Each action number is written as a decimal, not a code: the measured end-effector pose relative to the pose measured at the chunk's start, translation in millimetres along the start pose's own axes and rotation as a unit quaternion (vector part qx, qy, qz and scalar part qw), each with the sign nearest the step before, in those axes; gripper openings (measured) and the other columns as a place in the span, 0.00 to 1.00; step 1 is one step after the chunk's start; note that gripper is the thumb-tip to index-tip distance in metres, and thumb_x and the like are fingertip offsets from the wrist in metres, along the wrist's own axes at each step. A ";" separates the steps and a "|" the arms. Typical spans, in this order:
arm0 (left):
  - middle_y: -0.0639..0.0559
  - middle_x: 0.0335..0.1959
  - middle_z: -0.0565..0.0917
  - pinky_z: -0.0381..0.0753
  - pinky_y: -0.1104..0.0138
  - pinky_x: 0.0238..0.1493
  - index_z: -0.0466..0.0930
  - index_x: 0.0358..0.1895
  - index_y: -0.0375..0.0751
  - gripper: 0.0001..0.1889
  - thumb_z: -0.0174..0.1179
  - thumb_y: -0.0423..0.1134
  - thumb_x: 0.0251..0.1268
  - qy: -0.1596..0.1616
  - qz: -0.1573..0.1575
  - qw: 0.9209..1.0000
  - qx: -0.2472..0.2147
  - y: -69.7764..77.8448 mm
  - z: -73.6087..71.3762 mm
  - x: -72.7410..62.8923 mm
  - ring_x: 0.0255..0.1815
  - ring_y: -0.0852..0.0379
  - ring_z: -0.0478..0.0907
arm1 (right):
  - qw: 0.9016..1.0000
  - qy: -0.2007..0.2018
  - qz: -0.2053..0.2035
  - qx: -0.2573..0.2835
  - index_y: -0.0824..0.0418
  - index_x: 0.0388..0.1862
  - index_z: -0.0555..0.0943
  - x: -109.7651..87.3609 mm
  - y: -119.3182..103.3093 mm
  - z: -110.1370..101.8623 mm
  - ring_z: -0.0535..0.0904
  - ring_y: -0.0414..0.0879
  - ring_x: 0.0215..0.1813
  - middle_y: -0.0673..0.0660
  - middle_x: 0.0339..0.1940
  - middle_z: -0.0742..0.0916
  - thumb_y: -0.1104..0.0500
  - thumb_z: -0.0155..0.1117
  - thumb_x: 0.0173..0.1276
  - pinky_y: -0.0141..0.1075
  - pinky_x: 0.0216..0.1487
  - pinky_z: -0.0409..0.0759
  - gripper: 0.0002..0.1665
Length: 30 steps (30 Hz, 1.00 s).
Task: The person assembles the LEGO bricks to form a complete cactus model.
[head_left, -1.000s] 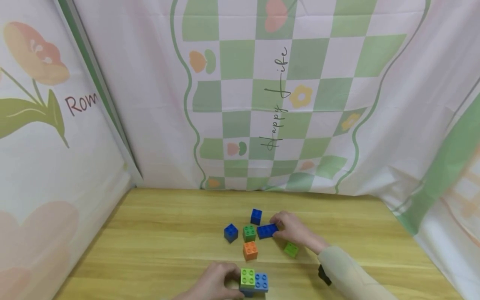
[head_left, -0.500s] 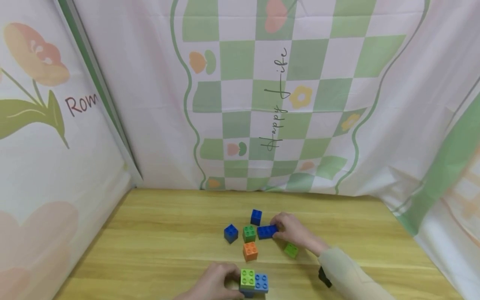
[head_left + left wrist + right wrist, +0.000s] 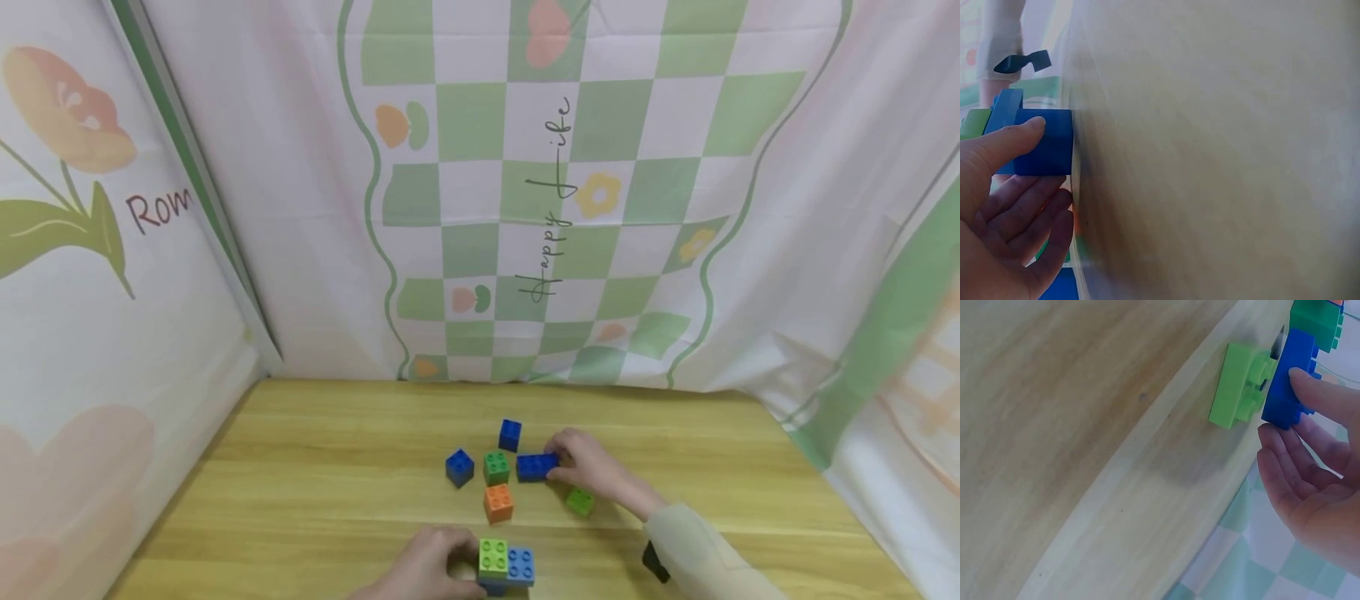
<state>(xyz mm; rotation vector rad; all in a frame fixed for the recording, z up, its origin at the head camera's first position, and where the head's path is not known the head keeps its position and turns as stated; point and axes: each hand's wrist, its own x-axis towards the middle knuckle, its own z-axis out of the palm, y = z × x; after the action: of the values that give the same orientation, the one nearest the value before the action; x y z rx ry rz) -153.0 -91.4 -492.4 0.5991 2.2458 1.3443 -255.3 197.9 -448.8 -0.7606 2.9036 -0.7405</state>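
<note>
Printed cloth (image 3: 480,192) behind, green checks and flowers; a wood-grain table (image 3: 322,475) in front of it. A pale sleeve (image 3: 708,554) reaches in from the right, a small black object (image 3: 656,562) beside it.

Left hand (image 3: 431,562) at the near edge, thumb and fingers grasping the stack (image 3: 493,557): light green brick over a paler blue one, dark blue block lowest, thumb flat on that block. Right hand (image 3: 588,465) farther off, pinching the right end of the long blue brick (image 3: 534,467).

Change in the last second: long brick a touch farther right against its neighbours, more side face showing. Left hand and stack much as before. Reads as the brick beginning to come away from its spot; whether its underside has left the wood, cannot tell.

Smaller bricks: green (image 3: 496,468) just left of the long one, orange (image 3: 498,503) nearer, one dark blue (image 3: 460,468) left, another (image 3: 510,435) far. Low light green brick (image 3: 580,502) near the right wrist, unheld.
</note>
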 end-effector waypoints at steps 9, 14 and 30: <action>0.67 0.39 0.87 0.80 0.74 0.45 0.84 0.44 0.54 0.14 0.73 0.39 0.53 0.002 0.004 1.000 0.011 1.4 0.0 -0.4 0.41 0.73 0.81 | 0.999 0.007 -0.032 -0.001 0.63 0.44 0.83 -8.6 -3.5 -2.1 0.80 0.43 0.41 0.55 0.41 0.87 0.59 0.73 0.59 0.29 0.40 0.81 0.16; 0.67 0.39 0.87 0.81 0.74 0.45 0.84 0.44 0.53 0.14 0.73 0.39 0.53 0.002 0.010 1.000 0.014 3.7 -0.5 -0.8 0.41 0.73 0.81 | 0.999 0.014 -0.043 -0.002 0.62 0.44 0.83 -11.3 -3.7 -2.3 0.81 0.44 0.41 0.55 0.41 0.87 0.59 0.73 0.60 0.30 0.41 0.82 0.15; 0.66 0.38 0.87 0.80 0.74 0.44 0.84 0.43 0.53 0.14 0.73 0.38 0.53 0.000 -0.005 1.000 0.003 8.6 -1.3 -2.6 0.41 0.72 0.81 | 0.998 0.024 -0.058 0.001 0.61 0.46 0.82 -30.8 -10.9 -4.2 0.82 0.45 0.43 0.54 0.42 0.86 0.59 0.72 0.61 0.39 0.44 0.86 0.15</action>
<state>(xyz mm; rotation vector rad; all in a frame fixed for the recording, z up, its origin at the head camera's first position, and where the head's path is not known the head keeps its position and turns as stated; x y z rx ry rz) -150.5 -90.2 -483.7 0.5896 2.2516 1.3337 -224.1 206.0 -442.3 -0.9300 2.9216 -0.7815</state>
